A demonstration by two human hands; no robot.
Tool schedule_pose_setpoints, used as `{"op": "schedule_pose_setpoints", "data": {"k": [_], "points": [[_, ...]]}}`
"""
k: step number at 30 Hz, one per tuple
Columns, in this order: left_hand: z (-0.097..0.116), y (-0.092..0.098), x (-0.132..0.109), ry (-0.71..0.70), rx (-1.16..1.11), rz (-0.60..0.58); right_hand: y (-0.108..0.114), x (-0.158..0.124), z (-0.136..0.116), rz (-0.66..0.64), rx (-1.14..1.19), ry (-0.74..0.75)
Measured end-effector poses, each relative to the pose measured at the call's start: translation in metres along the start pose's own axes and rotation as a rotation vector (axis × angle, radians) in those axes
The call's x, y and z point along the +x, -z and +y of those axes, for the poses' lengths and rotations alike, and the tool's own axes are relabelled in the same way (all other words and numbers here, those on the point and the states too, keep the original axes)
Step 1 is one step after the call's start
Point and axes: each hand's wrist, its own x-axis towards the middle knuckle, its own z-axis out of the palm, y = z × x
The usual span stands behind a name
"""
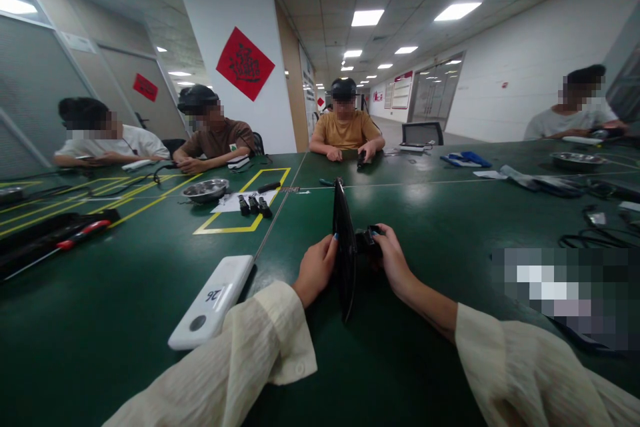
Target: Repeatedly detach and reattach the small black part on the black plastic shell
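Thin black panel point(346, 263) (upright, edge-on)

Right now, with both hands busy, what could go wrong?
1. Slip: the left hand holds the thin, glossy black panel on edge; a loosened grip could let it tip.
2. Scuff: the right hand grips a small, blocky black part close beside the panel; a clumsy shift might scratch its surface.
3. Knock: the loose cream left sleeve is near the white oblong device marked 26; an arm swing may nudge it.
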Motion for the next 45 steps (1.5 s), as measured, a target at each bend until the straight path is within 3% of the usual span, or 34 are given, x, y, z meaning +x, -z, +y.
{"op": "schedule_pose_setpoints", "data": {"k": [10, 20, 31, 45], "points": [[-0.004, -0.001, 0.000, 0.002, 0.026, -0.036, 0.000, 0.001, 0.001, -0.005, 0.058, 0.019], [0.004, 0.002, -0.003, 0.065, 0.019, -0.015, -0.001, -0.002, 0.000, 0.029, -0.046, 0.009], [0.004, 0.002, -0.003, -0.001, 0.004, -0.019, 0.000, 0.000, 0.001, 0.018, -0.061, 0.006], [0.005, 0.003, -0.005, 0.017, -0.005, -0.014, 0.000, 0.001, 0.002, 0.028, -0.089, 0.015]]}}
